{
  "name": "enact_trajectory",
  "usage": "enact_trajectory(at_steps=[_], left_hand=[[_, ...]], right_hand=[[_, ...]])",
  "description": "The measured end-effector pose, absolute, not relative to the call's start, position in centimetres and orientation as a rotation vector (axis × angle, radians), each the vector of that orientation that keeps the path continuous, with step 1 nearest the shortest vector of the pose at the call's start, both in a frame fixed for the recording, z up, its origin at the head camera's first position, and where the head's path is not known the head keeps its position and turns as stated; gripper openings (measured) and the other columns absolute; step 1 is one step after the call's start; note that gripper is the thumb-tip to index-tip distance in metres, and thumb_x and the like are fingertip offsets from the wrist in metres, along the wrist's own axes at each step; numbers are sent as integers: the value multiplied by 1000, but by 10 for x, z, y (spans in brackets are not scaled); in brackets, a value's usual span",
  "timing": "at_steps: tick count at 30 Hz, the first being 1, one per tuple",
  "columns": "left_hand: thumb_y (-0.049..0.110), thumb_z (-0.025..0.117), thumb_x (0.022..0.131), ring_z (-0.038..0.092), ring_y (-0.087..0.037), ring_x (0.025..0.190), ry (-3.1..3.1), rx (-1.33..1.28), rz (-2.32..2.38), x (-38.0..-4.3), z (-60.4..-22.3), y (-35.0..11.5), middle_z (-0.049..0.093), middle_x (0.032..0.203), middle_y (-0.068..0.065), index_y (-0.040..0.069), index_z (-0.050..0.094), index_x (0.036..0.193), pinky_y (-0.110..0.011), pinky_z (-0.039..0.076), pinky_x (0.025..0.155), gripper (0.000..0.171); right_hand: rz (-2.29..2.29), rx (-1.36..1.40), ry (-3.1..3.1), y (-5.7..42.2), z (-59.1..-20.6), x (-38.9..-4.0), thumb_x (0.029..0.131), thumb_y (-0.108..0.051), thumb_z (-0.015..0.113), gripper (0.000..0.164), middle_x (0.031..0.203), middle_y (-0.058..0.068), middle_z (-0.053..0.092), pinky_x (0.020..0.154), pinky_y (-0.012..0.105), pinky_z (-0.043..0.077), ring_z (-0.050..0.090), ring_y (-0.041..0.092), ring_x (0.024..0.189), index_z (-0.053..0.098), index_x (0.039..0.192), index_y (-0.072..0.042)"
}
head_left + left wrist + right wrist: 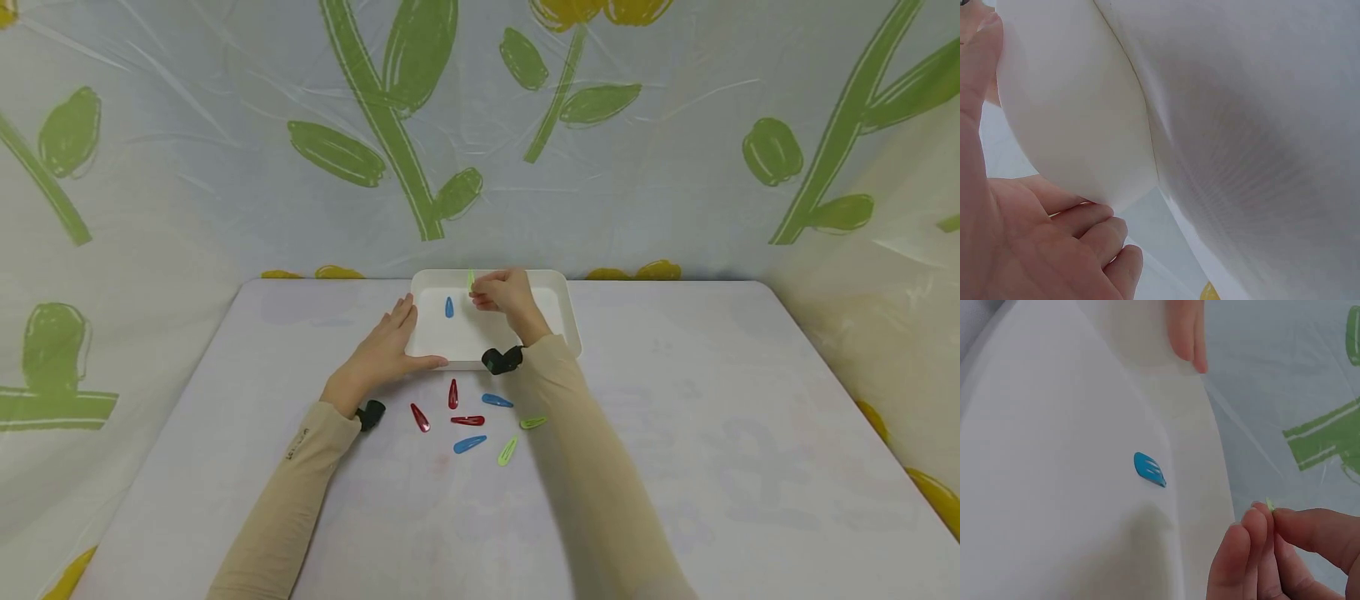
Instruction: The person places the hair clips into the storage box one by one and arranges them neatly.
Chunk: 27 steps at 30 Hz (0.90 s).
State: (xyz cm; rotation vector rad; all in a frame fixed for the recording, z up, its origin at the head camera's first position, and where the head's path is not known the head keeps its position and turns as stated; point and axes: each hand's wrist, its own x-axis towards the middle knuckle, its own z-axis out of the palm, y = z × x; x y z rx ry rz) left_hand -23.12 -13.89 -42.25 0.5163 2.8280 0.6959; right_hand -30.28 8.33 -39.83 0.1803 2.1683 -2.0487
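Observation:
Over the back part of the white tray [465, 343], my right hand [508, 296] pinches a light green hair clip [471, 282] between thumb and fingertips. Only the tip of that clip shows in the right wrist view, above the tray's rim. My left hand [382, 346] rests against the tray's front left corner, its fingers along the left side and its thumb at the front edge. The tray's smooth outer wall [1079, 106] shows beside those fingers in the left wrist view. One blue hair clip [1149, 469] lies on the tray floor, left of my right hand in the head view.
On the table in front of the tray lie three red hair clips [453, 394], two blue clips [470, 444] and two green clips [507, 451], spread apart. A curtain [225, 167] with printed green leaves hangs behind the table [712, 417].

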Motion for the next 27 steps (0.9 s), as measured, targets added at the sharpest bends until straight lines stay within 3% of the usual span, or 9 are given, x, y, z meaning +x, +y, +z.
enact_trajectory(at_steps=[6, 17, 27], left_hand=[[61, 71, 83, 0, -32, 152, 2831, 532, 709, -230, -421, -139, -2, 166, -15, -5, 12, 156, -50, 10, 122, 115], [61, 71, 83, 1, -32, 152, 2848, 538, 699, -231, -423, -139, 0, 165, -17, -7, 13, 155, -49, 10, 122, 115], [64, 70, 82, 3, -33, 151, 2847, 521, 704, -232, -424, -138, 0, 166, -16, -4, 12, 156, -50, 11, 122, 116]], right_hand=[[-2005, 250, 2141, 81, -400, -307, 90, 0, 67, 17, 78, 12, 68, 64, 25, 60, 64, 16, 61, 68, 101, 13], [-1894, 386, 2109, 79, -403, -315, 84, 8, 70, 6, 68, 10, 65, 61, 26, 60, 64, 17, 59, 66, 89, 9], [-1802, 429, 2119, 79, -407, -318, 86, 7, 70, 10, 80, 17, 69, 78, 35, 60, 67, 23, 67, 66, 94, 10]])
